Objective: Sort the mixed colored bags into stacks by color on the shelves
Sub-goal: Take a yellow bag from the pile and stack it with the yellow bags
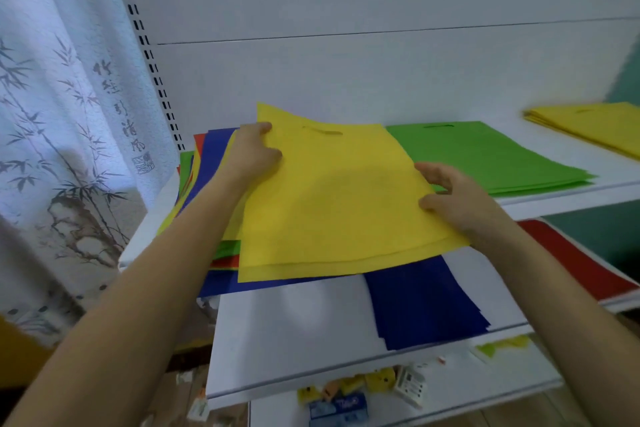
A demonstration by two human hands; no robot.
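We hold a few yellow bags (pixel 339 204) over the mixed pile (pixel 204 163) at the left end of the upper shelf (pixel 554 199). Our left grip (pixel 254 152) clasps their far left edge, and our right grip (pixel 453 198) pinches the right edge. A green stack (pixel 502 156) lies just beside them, with a yellow stack (pixel 595 125) farther right. A blue stack (pixel 422 302) and a red stack (pixel 568 260) lie on the lower shelf (pixel 294 322).

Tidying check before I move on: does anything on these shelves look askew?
Yes. The blue stack on the lower shelf lies skewed to the front edge, and the mixed pile beside the left hand is fanned unevenly.
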